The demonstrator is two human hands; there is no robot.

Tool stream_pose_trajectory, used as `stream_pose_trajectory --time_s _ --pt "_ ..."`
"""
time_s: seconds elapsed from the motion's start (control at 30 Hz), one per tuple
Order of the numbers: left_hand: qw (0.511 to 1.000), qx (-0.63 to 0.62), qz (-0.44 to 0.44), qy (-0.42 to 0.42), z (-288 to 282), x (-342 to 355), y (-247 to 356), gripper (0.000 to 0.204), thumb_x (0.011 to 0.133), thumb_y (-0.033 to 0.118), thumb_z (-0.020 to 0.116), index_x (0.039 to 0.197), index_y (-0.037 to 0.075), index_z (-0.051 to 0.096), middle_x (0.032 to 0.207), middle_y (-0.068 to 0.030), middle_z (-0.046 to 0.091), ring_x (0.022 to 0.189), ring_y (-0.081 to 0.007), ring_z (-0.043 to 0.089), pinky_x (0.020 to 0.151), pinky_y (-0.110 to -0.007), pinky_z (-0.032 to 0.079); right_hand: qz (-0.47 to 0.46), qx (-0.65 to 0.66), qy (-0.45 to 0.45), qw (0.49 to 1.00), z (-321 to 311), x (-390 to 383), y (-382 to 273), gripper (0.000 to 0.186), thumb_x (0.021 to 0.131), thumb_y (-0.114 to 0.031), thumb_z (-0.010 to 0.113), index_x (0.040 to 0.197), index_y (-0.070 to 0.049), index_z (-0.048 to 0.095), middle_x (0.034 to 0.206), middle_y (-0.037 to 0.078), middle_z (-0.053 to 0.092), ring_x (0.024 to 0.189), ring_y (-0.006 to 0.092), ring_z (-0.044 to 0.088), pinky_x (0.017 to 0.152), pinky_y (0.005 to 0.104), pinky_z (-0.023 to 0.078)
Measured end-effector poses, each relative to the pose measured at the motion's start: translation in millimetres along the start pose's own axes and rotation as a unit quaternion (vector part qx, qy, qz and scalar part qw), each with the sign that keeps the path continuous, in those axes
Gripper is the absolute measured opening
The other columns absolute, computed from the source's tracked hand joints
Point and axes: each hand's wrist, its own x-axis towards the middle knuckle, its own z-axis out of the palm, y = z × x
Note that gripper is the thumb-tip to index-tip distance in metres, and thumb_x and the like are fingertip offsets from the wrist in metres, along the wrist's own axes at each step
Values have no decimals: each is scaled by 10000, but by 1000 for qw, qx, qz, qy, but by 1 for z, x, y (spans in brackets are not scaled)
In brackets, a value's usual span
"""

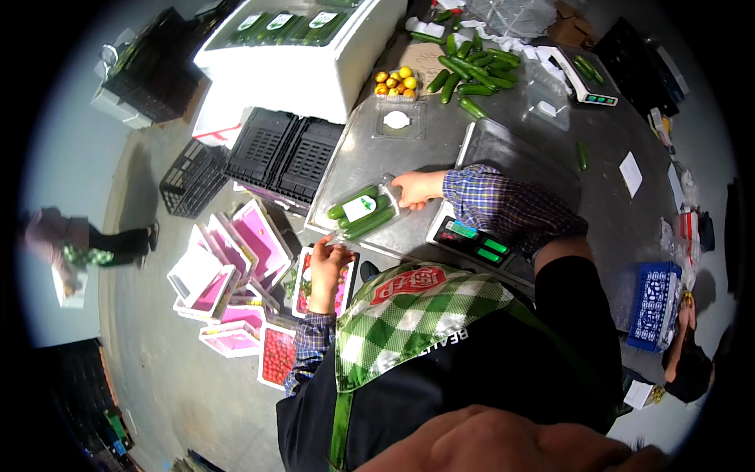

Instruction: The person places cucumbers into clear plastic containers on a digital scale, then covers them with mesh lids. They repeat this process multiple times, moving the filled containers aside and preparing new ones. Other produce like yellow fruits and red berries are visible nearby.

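A see-through plastic tray of cucumbers point(384, 225) with a white label on top lies at the left edge of the metal table point(354, 169). My right hand point(417, 189) grips its right end, with the fingers closed on the rim. At its near left corner my left hand point(325, 271) pinches the edge with bent fingers. Just right of the tray is a scale point(472, 242) with lit green displays, partly under my right sleeve. Beyond the tray an open see-through tray point(399, 135) holds a white label.
Loose cucumbers point(476, 67) are heaped at the far side, near yellow fruit point(396, 82) and a second scale point(578, 77). A white foam box point(330, 75) and black crates point(275, 153) stand left. Pink-lined boxes point(263, 244) cover the floor. Another person point(86, 244) is far left.
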Motion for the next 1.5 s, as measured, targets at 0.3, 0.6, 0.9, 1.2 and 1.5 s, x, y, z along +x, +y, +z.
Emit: stream_pose_trajectory --time_s 0.3,0.6,0.9,1.2,1.5 --pt "997 -35 -66 -16 1 2 -2 129 912 8 466 1029 8 412 895 -167 583 748 -290 662 674 -393 590 -410 16 -195 891 15 107 105 286 802 -368 683 862 -89 676 814 76 663 717 232 631 628 373 507" --pt "998 -33 58 12 -2 -1 -5 94 920 36 521 979 62 452 807 -82 570 654 -154 573 554 -258 492 -65 105 -2 992 13 18 8 156 713 -123 704 851 -68 658 766 83 648 680 200 613 592 361 495" --pt "946 -5 237 -220 114 -27 122 311 962 184 519 1231 34 472 921 -107 596 786 -161 579 700 -294 498 -311 477 162 806 -47 -219 -4 50 805 -40 480 846 -39 508 573 -14 397 438 53 337 380 222 241" --pt "984 78 111 -117 119 29 30 196 981 193 486 1106 50 535 824 -64 618 674 -113 570 632 -258 500 -204 413 665 588 32 -379 200 175 904 -140 470 733 -122 437 610 -21 353 484 56 299 438 236 232" --pt "777 513 361 53 96 53 -8 279 813 52 592 1086 19 542 1058 -173 553 1013 -332 478 910 -447 373 298 256 593 703 183 -383 543 248 871 -237 583 988 -19 592 881 37 595 808 153 561 664 297 466"
